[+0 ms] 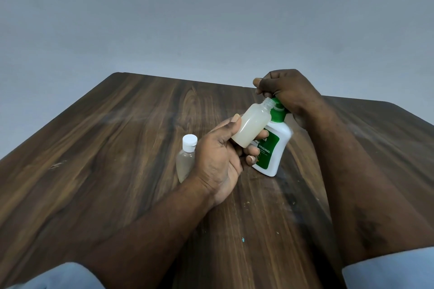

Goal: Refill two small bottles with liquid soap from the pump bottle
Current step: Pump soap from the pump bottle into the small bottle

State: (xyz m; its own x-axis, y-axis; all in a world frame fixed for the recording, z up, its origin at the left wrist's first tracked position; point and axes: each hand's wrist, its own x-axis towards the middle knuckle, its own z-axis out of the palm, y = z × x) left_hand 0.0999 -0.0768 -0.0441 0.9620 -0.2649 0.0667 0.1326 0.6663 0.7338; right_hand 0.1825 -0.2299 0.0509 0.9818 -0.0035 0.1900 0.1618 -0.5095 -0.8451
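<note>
While the wooden table (117, 148) spreads bare across its whole left half and out to its rounded far-left corner, all objects gather right of centre, leaving open surface to the left, along the near edge and towards the far-right corner. Three bottles are counted: two small and one pump bottle. The capped small bottle (186, 159), clear with a white cap, stands on the table just left of the left hand (220, 159), partly hidden behind it. The left hand, fingers curled and thumb laid along the side, grips the uncapped small bottle (252, 125), which is tilted with its open threaded neck pointing up and right, touching the green pump head; pale liquid fills most of it. Behind it the white pump bottle (274, 150), with a green label reading "ORIGINAL", rests on the table, leaning right. The right hand (288, 94) is closed down over its green pump head, fingers bunched around the top. Two light blue sleeves (387, 270) show at the near corners.
</note>
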